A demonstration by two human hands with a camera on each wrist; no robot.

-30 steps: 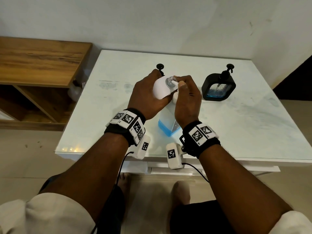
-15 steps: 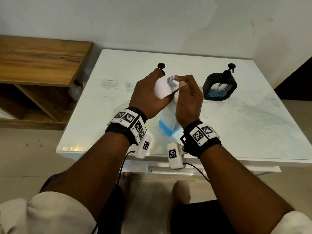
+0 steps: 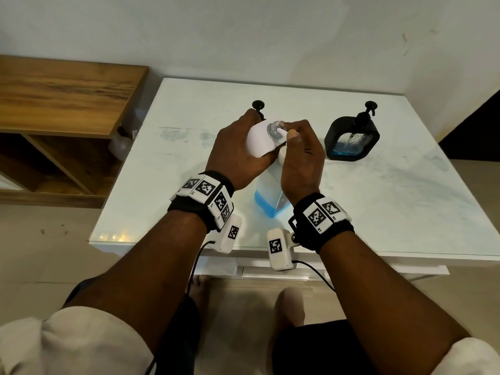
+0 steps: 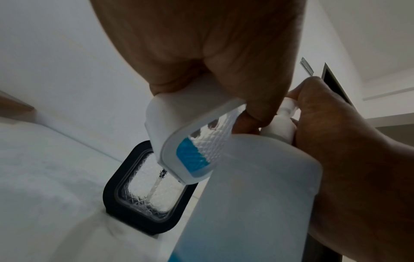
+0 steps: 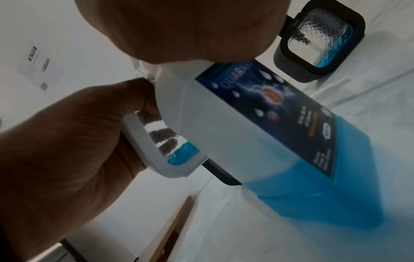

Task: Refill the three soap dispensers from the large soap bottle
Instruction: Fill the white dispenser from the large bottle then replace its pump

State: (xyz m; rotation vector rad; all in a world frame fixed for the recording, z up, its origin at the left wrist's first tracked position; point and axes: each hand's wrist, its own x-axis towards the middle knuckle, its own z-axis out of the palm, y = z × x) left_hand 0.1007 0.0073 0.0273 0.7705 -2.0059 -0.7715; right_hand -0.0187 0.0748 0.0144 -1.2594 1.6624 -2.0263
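Blue label (image 5: 280, 113) reads "QUARAN"; left hand (image 3: 238, 150) grips white dispenser (image 3: 259, 142), right hand (image 3: 300, 158) grips bottle (image 5: 246, 141).

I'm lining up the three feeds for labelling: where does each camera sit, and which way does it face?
Head: worn on the head, looking forward and down at the table; shows both forearms, the left hand, the right hand and the feet.
Left wrist: under the left hand, looking along it at the white dispenser it holds; the right hand shows too.
Right wrist: under the right hand, looking at the large soap bottle; the left hand shows too.
Shared: both wrist views show the white dispenser and the bottle.
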